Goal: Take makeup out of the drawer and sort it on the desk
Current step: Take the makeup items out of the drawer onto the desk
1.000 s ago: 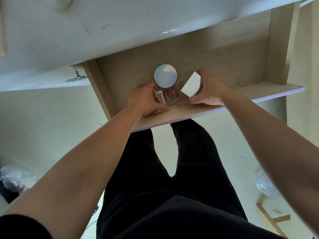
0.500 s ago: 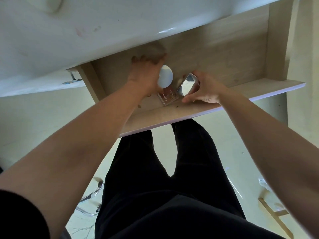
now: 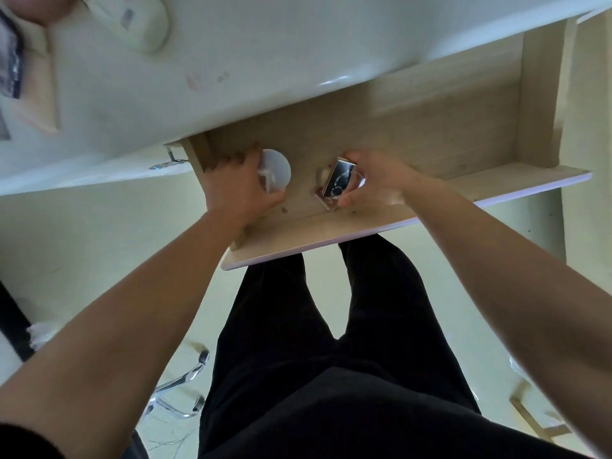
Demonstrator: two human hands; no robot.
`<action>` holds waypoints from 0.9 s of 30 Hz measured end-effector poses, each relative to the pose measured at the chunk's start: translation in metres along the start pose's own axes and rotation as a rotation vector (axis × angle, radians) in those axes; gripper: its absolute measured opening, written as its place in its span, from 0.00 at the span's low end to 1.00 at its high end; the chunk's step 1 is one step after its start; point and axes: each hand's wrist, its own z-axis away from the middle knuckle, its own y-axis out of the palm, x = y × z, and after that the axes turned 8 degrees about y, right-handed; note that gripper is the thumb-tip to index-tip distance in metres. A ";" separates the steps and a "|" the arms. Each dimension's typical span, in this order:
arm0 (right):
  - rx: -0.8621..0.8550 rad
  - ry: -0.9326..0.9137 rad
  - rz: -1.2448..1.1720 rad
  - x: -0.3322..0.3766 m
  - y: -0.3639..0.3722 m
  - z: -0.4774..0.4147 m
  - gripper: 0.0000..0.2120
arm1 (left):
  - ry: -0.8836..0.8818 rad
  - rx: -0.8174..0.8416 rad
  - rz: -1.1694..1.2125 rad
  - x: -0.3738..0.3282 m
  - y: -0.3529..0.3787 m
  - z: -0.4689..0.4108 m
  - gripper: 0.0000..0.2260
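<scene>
Silver case (image 3: 339, 177): in the drawer, near the front lip, held at a tilt; long axis ran approx. 1 to 7 o'clock; printed face toward the cam.
R hand (image 3: 381, 180): closed round the silver case, thumb near its 6 o'clock end, fingers over the 12 o'clock end; case sat at 9 o'clock from the palm.
Round white compact (image 3: 276, 168): also in the drawer, off at 9 o'clock from the case, apart from it; flat face toward the cam, no long axis.
L hand (image 3: 238, 190): gripped the compact, fingers curled round its 9 o'clock side; disc stuck out at approx. 2 o'clock from the knuckles.
Red-tinted clear piece (image 3: 323, 198): on the drawer floor under the case's 7 o'clock end; touching the case or not, couldn't tell.
Key relation: desk (image 3: 265, 61) lay at 12 o'clock from both hands and overhung the back of the drawer (image 3: 430, 127). Prob. both items had to come toward 6 o'clock first, then up and over the edge. L hand was nearer the overhang, so less room there.
Hidden: drawer's back part under the desk top; L fingertips behind the disc; whether the case had left the floor.
Blurred: things on the desk at 10–11 o'clock, one pale and rounded, one dark w/ print; couldn't ID them.
</scene>
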 end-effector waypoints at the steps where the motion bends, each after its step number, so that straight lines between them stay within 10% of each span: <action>1: -0.002 0.002 0.001 0.005 0.000 0.005 0.23 | 0.016 -0.031 0.029 -0.005 -0.007 0.009 0.30; 11: -0.145 -0.113 -0.360 0.109 -0.052 0.072 0.27 | -0.066 -0.386 0.155 0.009 -0.110 0.051 0.34; 27: -0.488 -0.046 -0.612 0.293 -0.081 -0.040 0.24 | -0.377 -0.451 0.223 0.149 -0.165 -0.042 0.40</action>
